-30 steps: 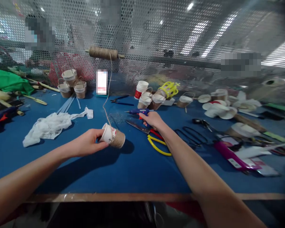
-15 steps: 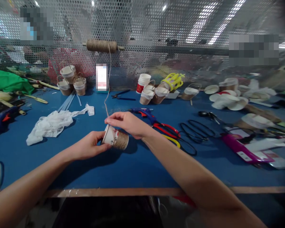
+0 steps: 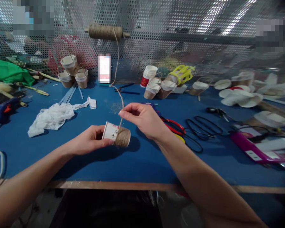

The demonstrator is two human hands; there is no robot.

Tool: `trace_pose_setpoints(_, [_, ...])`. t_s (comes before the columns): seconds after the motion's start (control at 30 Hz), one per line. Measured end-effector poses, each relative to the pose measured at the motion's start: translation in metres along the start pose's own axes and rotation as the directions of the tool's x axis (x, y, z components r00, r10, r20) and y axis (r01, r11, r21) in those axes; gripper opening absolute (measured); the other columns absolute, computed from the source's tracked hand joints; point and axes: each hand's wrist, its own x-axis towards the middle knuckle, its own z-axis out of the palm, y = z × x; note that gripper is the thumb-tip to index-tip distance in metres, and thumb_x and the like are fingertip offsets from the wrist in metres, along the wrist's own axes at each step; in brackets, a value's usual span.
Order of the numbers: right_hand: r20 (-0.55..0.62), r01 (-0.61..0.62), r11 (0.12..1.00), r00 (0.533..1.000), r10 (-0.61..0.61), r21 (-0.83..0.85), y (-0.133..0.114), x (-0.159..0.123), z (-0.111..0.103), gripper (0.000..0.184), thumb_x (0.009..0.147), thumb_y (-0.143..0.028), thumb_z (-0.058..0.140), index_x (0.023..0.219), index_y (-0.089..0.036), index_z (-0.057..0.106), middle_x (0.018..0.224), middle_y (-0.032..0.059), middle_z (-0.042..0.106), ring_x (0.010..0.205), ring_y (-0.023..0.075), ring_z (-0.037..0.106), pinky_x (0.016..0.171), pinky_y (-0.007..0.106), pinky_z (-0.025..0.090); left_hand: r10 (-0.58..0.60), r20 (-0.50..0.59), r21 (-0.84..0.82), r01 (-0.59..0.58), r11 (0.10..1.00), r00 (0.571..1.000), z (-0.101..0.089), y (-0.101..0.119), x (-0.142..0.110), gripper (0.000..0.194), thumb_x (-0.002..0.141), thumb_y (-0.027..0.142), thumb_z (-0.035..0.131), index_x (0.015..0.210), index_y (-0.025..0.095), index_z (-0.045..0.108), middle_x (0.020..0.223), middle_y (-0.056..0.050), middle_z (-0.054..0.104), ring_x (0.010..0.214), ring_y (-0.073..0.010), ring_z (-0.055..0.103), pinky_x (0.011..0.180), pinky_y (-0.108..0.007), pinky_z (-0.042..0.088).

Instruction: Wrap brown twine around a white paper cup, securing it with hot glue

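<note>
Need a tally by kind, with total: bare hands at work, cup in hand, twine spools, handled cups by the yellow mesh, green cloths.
Hands: 2 (left hand, right hand)
Held cup: 1
Twine spool: 1
Handled cups by the yellow mesh: 3
Green cloth: 1
Total: 8

I counted one partly twine-wrapped cup (image 3: 118, 134), one spool of twine (image 3: 105, 32), at least three handled cups (image 3: 80, 80) left of one lit screen (image 3: 104, 68), three more handled cups (image 3: 152, 90) to its right, two blue glue guns (image 3: 1, 111), one pair of pliers (image 3: 130, 92), one green cloth (image 3: 10, 72) and one purple power strip (image 3: 245, 148).
</note>
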Motion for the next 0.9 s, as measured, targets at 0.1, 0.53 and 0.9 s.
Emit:
trace_pose_setpoints(0.1, [0.004, -0.008, 0.999, 1.0, 0.008, -0.037, 0.004, 0.0, 0.0, 0.018, 0.071, -0.034, 0.062, 0.07, -0.016, 0.059, 0.066, -0.0014, 0.058, 0.061, 0.0097, 0.05, 0.061, 0.025, 0.04, 0.025, 0.017, 0.046, -0.026, 0.999, 1.0, 0.002, 0.001, -0.003, 0.023, 0.076, 0.02, 0.057, 0.098, 0.012, 0.059, 0.091, -0.004, 0.065, 0.079, -0.0136, 0.057, 0.077, -0.027, 0.042])
trace_pose_setpoints(0.53, [0.043, -0.089, 0.994, 0.995, 0.092, -0.058, 0.007, -0.002, 0.004, 0.017, 0.072, -0.032, 0.06, 0.069, -0.016, 0.058, 0.066, -0.0013, 0.057, 0.06, 0.0096, 0.048, 0.059, 0.025, 0.038, 0.096, 0.033, 0.263, -0.102, 0.959, 0.995, 0.004, 0.008, -0.01, 0.029, 0.08, 0.024, 0.053, 0.106, 0.013, 0.059, 0.094, -0.005, 0.065, 0.084, -0.0167, 0.057, 0.075, -0.025, 0.044])
trace_pose_setpoints(0.9, [0.096, -0.15, 0.987, 0.983, 0.155, -0.055, 0.008, -0.004, 0.006, 0.017, 0.072, -0.032, 0.059, 0.068, -0.016, 0.059, 0.064, -0.002, 0.056, 0.058, 0.0092, 0.046, 0.057, 0.025, 0.036, 0.14, 0.04, 0.379, -0.145, 0.914, 0.989, 0.003, 0.009, -0.012, 0.02, 0.082, 0.026, 0.05, 0.093, 0.012, 0.06, 0.086, -0.003, 0.063, 0.077, -0.0148, 0.054, 0.072, -0.024, 0.044])
